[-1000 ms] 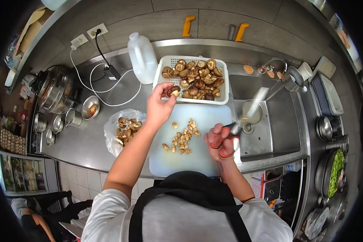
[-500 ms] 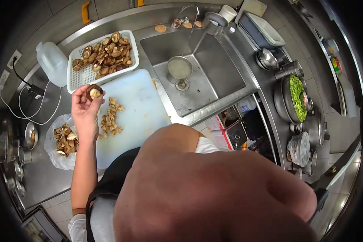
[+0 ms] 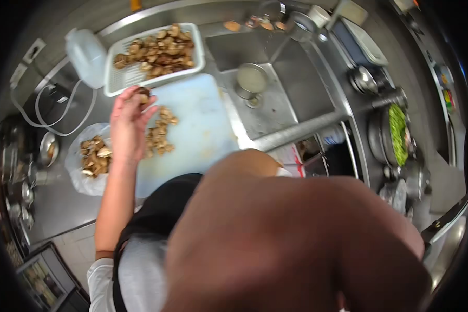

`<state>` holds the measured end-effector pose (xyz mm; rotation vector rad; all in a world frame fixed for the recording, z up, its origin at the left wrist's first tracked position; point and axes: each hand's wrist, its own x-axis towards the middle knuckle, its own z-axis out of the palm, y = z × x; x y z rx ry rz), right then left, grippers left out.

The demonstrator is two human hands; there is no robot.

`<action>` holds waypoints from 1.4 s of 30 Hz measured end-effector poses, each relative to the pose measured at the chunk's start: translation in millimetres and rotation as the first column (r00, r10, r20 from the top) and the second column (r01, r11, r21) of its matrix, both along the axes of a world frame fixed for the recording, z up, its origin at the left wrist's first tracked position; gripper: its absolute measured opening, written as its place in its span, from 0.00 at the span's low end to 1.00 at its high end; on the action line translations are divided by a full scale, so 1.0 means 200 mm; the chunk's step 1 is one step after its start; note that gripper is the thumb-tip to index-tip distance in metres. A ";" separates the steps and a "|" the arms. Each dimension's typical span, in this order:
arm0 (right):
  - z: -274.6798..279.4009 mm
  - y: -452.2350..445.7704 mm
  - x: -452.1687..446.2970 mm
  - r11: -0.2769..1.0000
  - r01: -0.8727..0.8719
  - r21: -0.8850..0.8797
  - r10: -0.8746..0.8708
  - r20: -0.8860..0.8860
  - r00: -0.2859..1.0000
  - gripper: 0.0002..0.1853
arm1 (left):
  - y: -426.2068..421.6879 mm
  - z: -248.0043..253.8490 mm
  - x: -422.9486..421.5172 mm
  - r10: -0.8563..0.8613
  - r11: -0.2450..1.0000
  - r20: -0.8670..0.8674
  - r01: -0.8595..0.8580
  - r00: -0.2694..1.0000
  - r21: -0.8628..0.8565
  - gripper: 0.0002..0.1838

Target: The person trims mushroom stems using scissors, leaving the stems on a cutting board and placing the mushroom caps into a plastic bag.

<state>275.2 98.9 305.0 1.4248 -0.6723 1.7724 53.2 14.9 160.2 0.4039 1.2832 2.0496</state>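
My left hand (image 3: 129, 122) is raised over the left edge of a white cutting board (image 3: 205, 112), its fingers closed around a shiitake mushroom (image 3: 142, 94). Cut mushroom stems (image 3: 162, 136) lie on the board beside it. Left of my wrist, a clear plastic bag (image 3: 80, 174) holds mushroom pieces (image 3: 94, 155). My right hand (image 3: 317, 229) looms blurred and very close to the camera, its fingers hidden. From its far right side sticks a knife (image 3: 449, 216), which it grips by the dark handle.
A white basket (image 3: 202, 54) of whole mushrooms stands behind the board. To the right is a steel sink (image 3: 309, 86) with a pot (image 3: 252, 80) in it. A plastic jug (image 3: 86, 57) and white cable (image 3: 91, 106) are at left; a pan (image 3: 379, 135) with green leaves (image 3: 398, 136) is at right.
The view has shifted, so the counter appears further right and higher. My left hand has turned, with the mushroom still in its fingers. The knife remains at my right hand.
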 end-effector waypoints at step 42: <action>-0.97 0.08 0.06 0.696 0.054 0.716 -0.716 0.698 -0.006 0.15 | -0.26 -0.08 -0.05 0.439 0.891 -0.636 -0.219 0.634 0.397 0.14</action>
